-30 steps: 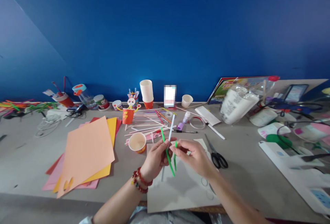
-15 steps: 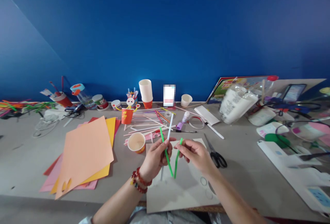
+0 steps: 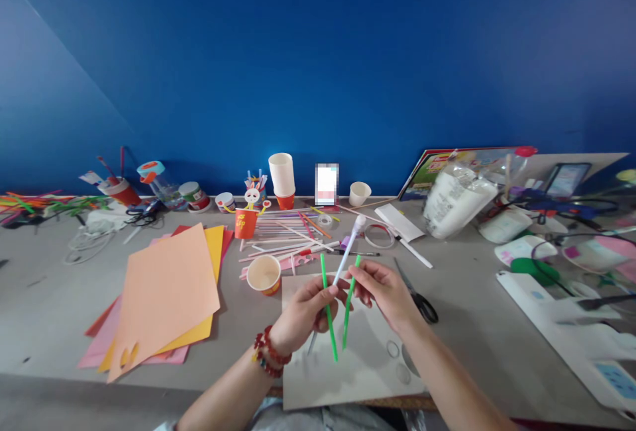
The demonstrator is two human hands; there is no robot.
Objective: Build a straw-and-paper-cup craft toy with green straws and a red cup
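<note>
Above a pale sheet (image 3: 342, 375), my left hand (image 3: 313, 302) pinches a white straw (image 3: 346, 255) and a green straw (image 3: 328, 325), which cross at its fingertips. The white straw slants up to the right, its top near a small white glue bottle. A second green straw (image 3: 348, 318) is pinched near its upper end by my right hand (image 3: 380, 285), close beside the left. Behind my left hand stands an open paper cup (image 3: 264, 275). Dark-handled scissors (image 3: 424, 308) lie right of my right hand, which partly hides them.
Coloured paper sheets (image 3: 169, 292) lie left. Loose straws (image 3: 278, 229), a rabbit-decorated red cup (image 3: 245, 224), stacked cups (image 3: 282, 176) and a tape roll (image 3: 379, 236) are behind. A power strip (image 3: 551, 332) and a wrapped cup stack (image 3: 454, 202) are at right.
The white straw in my left hand has tilted to the right. Both hands have shifted slightly, and the green straws stand at new angles, my right hand's leaning more.
</note>
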